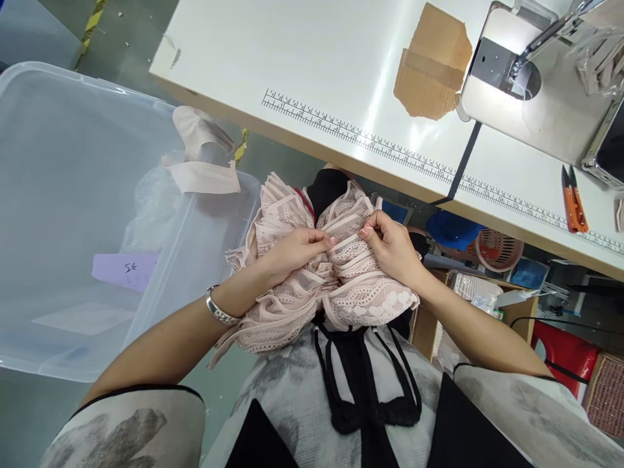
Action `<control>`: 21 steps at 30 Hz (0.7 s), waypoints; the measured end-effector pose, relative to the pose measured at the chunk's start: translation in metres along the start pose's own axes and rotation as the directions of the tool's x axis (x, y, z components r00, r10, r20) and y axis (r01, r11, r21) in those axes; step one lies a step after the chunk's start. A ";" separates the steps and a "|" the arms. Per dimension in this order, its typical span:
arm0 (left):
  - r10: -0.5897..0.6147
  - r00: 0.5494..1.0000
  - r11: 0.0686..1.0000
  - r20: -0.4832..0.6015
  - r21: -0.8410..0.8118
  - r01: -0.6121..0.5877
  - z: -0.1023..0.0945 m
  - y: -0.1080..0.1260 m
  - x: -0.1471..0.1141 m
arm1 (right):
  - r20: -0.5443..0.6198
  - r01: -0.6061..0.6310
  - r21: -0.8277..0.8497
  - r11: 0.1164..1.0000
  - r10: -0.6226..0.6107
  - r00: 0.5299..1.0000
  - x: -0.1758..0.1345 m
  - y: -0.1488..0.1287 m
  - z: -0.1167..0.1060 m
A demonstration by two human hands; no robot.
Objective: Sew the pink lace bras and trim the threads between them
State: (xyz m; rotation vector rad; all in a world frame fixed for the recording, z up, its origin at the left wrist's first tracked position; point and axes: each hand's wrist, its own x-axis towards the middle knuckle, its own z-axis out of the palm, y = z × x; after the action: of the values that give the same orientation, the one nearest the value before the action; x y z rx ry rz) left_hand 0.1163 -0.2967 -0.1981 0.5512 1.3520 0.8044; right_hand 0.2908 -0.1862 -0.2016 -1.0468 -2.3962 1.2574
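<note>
A thick bundle of pale pink lace pieces with narrow edging lies across my lap, gathered at the middle. They look like lace bra parts. My left hand rests on the left half, its thumb and fingers pinched on the lace near the centre. On the right half, my right hand pinches the edge of one lace piece between thumb and forefinger. The fabric layers hide part of the fingertips of both hands.
A clear plastic bin stands at my left, with beige fabric pieces over its rim and a purple paper inside. Ahead, the white table carries a printed ruler, cardboard, a sewing machine and orange snips.
</note>
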 end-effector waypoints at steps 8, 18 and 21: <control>0.019 1.000 0.992 -0.024 0.126 -0.016 0.001 -0.001 0.001 | -0.005 0.005 -0.020 1.000 -0.005 1.000 0.000 0.000 0.000; 0.046 0.998 0.995 0.043 0.090 -0.050 -0.003 0.002 -0.002 | 0.087 0.010 -0.036 0.999 -0.007 0.996 0.000 -0.005 -0.004; 0.057 0.998 0.996 0.001 0.065 -0.057 -0.001 0.001 -0.001 | 0.241 0.050 -0.041 0.998 -0.039 0.970 0.001 -0.010 -0.005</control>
State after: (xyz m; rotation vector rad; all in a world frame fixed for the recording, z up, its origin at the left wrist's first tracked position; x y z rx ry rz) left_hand 0.1154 -0.2969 -0.1963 0.6427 1.3721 0.8088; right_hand 0.2874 -0.1866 -0.1906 -0.8923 -2.6229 1.3901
